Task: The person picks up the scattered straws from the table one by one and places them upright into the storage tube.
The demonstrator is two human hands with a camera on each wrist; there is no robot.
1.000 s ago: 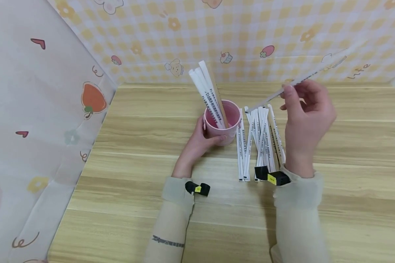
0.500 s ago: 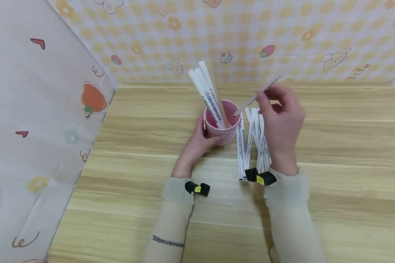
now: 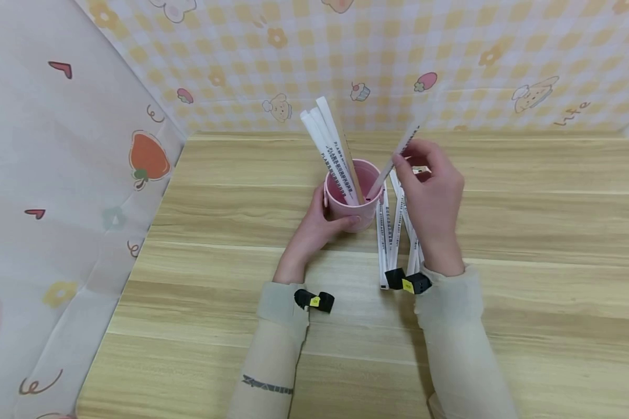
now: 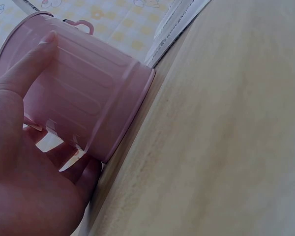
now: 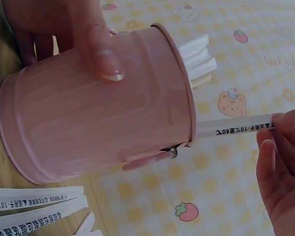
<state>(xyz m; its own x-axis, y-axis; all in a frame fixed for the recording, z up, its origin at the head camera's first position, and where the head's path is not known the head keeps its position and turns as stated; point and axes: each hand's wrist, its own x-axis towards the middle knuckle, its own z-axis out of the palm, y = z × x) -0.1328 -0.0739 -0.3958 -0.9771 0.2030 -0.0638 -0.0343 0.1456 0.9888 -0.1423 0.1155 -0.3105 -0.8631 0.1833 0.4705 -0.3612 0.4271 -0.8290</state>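
Observation:
A small pink bucket [image 3: 368, 217] stands upright on the table, holding several wrapped straws [image 3: 329, 142] that lean left and one tan straw [image 3: 347, 152] among them. My left hand [image 3: 313, 230] holds the bucket from its left side, thumb across the front wall in the left wrist view. My right hand [image 3: 434, 189] pinches a white wrapped straw [image 3: 409, 137] between thumb and fingers, its lower end inside the bucket near the right rim. In the right wrist view, that straw [image 5: 231, 127] enters past the rim, apart from the other straws.
Several wrapped straws [image 3: 390, 238] lie in a loose pile right of the bucket, partly hidden under my right hand and wrist. Behind the wooden table [image 3: 215, 203] rises a yellow checked backdrop [image 3: 230, 64]; a pale printed sheet [image 3: 94, 192] borders the left side.
My right hand has moved left from above the pile, bringing the straw's lower end into the bucket and tilting the straw steeper. The left hand and bucket have stayed in place.

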